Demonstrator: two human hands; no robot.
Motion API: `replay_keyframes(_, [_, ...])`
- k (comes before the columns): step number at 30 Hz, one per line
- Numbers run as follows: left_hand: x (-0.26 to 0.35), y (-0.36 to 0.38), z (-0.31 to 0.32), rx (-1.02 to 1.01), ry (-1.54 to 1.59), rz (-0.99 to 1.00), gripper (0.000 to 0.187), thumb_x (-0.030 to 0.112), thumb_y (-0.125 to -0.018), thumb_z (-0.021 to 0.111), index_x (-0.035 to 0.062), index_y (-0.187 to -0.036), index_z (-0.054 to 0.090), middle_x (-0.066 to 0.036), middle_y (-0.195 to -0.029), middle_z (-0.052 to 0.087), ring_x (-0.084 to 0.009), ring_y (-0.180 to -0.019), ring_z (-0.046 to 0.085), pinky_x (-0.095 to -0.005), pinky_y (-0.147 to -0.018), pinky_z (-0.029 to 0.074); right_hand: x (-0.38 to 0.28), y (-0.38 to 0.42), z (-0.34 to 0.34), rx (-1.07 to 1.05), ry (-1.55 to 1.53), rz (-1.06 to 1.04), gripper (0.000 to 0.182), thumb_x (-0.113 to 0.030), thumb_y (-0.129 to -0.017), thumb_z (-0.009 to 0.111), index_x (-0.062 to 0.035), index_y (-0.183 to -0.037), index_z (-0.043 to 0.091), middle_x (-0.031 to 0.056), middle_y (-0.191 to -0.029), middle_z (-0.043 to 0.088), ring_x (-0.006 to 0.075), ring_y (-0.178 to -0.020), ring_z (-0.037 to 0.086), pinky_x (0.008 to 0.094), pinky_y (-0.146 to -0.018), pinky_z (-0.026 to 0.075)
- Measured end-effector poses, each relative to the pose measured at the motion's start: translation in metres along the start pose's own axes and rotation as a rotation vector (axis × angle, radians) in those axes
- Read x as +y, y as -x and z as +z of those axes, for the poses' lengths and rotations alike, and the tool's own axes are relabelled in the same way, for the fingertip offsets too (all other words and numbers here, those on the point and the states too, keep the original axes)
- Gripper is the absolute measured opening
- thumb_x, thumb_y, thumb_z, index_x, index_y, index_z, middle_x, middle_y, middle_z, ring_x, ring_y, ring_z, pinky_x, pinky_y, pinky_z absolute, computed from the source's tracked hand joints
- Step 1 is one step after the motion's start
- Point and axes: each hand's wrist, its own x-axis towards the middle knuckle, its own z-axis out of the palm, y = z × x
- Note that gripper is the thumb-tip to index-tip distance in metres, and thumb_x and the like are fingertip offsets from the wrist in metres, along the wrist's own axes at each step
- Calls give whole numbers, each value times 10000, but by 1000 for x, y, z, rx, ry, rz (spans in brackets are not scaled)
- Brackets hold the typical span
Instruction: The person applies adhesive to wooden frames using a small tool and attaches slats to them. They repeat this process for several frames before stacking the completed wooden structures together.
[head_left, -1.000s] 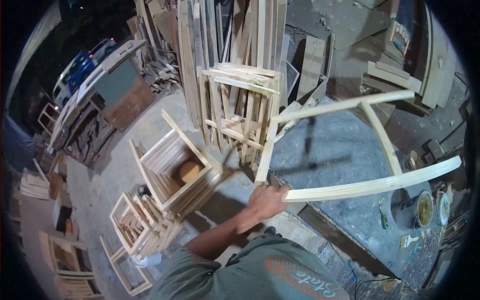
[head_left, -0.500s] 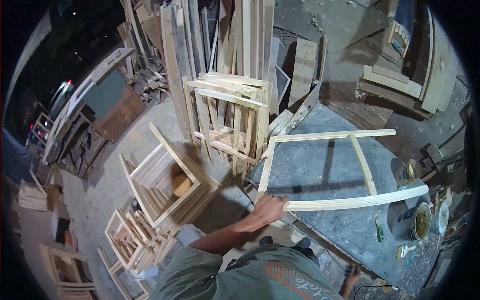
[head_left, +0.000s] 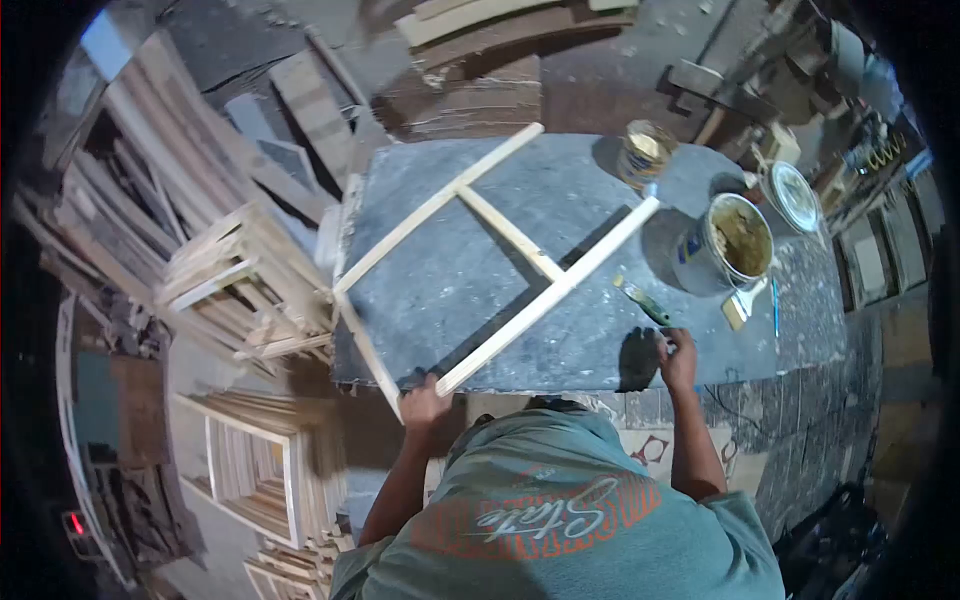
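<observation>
A light wooden frame (head_left: 510, 325) with a crossbar lies on the grey tabletop (head_left: 430, 220), its near-left corner reaching the table edge. My left hand (head_left: 425, 405) is closed round that corner, where a long rail meets the short end piece. My right hand (head_left: 678, 358) is over the table's front edge, fingers loosely bent and apart, with nothing visible in them. Just beyond its fingertips lies a small green-handled tool (head_left: 643, 302). Farther right are a bucket (head_left: 738, 240) of brownish paste and a paintbrush (head_left: 743, 303) with a pale handle.
A jar (head_left: 645, 155) stands at the table's back, and a round lid (head_left: 793, 195) is beside the bucket. A thin blue stick (head_left: 775, 305) lies at the right. Stacked wooden frames (head_left: 250, 465) stand on the floor at left, below more frames (head_left: 225, 275) and leaning boards (head_left: 150, 190).
The view has swung right. My right hand has risen from below the table edge to near the green-handled tool. My left hand still holds the frame corner, and the frame appears turned.
</observation>
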Motion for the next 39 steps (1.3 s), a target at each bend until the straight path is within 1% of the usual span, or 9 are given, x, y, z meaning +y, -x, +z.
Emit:
replay_keyframes(7, [-5,-5,11,35,100,-1,477,477,-771,749,73,-919,543,-195,-724,684,-412,-683,684,-502,-578,540,-20,-49,20,118,388,-209,382,-261,-811,749,-98,-1146,665,132,-1066,634,363,-1015,592,463,-853,470])
replay_keyframes(11, [-12,-15,9,18,147,-61,625,501,-751,785,35,-1098,554,-207,-820,690,-442,-813,682,-525,-685,535,-5,-70,37,-23,337,-206,349,-254,-798,729,-70,-1089,671,169,-1059,628,394,-1003,578,481,-845,465])
replay_keyframes(15, [-54,-25,54,272,189,182,392,324,-802,741,12,-989,594,-158,-729,563,-373,-685,600,-502,-604,471,40,-76,42,-114,226,-233,267,-218,-815,673,9,-944,616,207,-940,608,423,-913,564,498,-807,459])
replay_keyframes(16, [-63,-28,62,234,205,219,413,345,-775,750,12,-967,598,-159,-778,579,-367,-710,609,-484,-600,479,40,-68,38,-114,215,6,323,-250,-841,668,31,-985,600,220,-953,611,429,-904,569,496,-803,463])
replay_keyframes(20, [-42,-46,-19,-171,177,75,658,543,-712,779,80,-1141,592,-157,-1190,547,-338,-1165,506,-548,-985,359,70,-60,43,36,-127,-12,418,-242,-891,647,45,-1150,486,146,-967,604,255,-744,567,382,-679,483])
replay_keyframes(25, [-105,-84,-51,298,292,67,531,468,-818,722,62,-1147,627,-144,-1205,554,-338,-1195,483,-521,-1051,316,-109,-93,141,-301,-521,29,579,36,-886,546,-37,-1448,423,71,-1073,625,117,-759,568,250,-636,486])
replay_keyframes(26, [-128,-99,-61,396,288,20,472,418,-845,710,62,-1144,629,-142,-1195,558,-338,-1194,481,-520,-1054,317,-145,-107,172,-403,-490,-203,500,-17,-942,565,-36,-1429,451,53,-1052,612,109,-781,557,245,-656,474])
replay_keyframes(29, [-192,-146,-145,614,250,-98,357,239,-852,665,51,-1153,624,-147,-1212,553,-347,-1211,475,-514,-1054,323,-324,-114,218,-702,-446,-218,391,-239,-1044,531,4,-1350,543,14,-968,577,81,-708,438,234,-607,398])
replay_keyframes(39, [-287,-209,-230,719,164,-224,506,67,-729,647,36,-1229,574,-121,-1305,500,-326,-1306,405,-513,-1108,269,-605,-130,341,-1060,-463,-1041,323,-59,-974,573,-28,-1291,630,154,-1167,636,258,-1100,598,326,-975,441])
